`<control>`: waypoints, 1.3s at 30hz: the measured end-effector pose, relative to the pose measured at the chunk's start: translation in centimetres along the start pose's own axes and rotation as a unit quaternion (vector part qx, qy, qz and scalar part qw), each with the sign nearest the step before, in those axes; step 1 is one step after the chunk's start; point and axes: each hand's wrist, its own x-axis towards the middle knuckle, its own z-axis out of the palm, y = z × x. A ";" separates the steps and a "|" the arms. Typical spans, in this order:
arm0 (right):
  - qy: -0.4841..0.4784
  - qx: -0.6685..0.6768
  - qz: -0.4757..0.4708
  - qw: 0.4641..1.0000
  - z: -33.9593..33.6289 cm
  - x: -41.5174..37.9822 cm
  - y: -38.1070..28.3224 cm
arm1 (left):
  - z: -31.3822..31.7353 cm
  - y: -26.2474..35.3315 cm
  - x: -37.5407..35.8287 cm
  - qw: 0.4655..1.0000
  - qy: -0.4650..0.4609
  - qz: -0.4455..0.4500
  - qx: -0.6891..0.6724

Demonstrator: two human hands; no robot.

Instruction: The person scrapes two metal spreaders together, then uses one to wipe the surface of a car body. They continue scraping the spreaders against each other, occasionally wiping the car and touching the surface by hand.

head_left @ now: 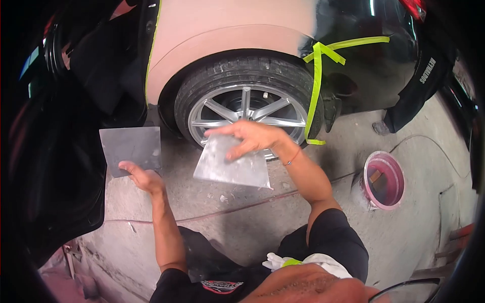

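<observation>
My left hand (140, 177) pinches the lower edge of a dark grey sandpaper sheet (132, 147), thumb on top and fingers hidden beneath. The sheet hangs flat in front of the car's open doorway. A second, lighter grey sandpaper sheet (227, 169) is in my right hand (252, 139), slightly smeared by motion, with the thumb across its face. Behind that sheet is the car's wheel (246, 96), its silver spokes partly covered by my hand. Pinkish filler or primer coats the fender (232, 25) above the tyre.
Yellow-green tape (317, 96) runs over the tyre and black bumper. A pink bucket (399, 198) holding liquid and a small brown block stands at right on the concrete floor (283, 212). A hose (242, 206) crosses the floor. Another person's dark trouser leg (424, 86) is beside the bumper.
</observation>
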 end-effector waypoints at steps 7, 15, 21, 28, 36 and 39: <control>0.335 0.029 -0.053 0.940 -2.8 -4.7 -8.2 | 0.6 4.8 1.6 0.791 -0.489 -0.254 0.267; 0.796 -0.285 -0.223 0.484 -7.5 -15.4 -8.8 | 4.2 -0.8 -7.7 0.464 -0.827 -0.089 0.305; 0.824 0.099 -0.424 0.362 -6.5 -18.1 -12.3 | 3.3 -11.0 -12.8 0.435 -0.843 -0.025 0.317; 0.822 0.123 -0.389 0.397 -7.0 -14.5 -9.7 | 2.7 -17.8 -15.4 0.402 -0.853 -0.089 0.322; 0.776 0.225 -0.377 0.452 -5.3 -11.1 -10.9 | 2.3 -16.9 -10.2 0.562 -0.723 -0.107 0.388; 0.804 0.181 -0.359 0.439 -5.6 -11.8 -10.7 | 2.2 -13.9 -8.9 0.603 -0.706 -0.105 0.357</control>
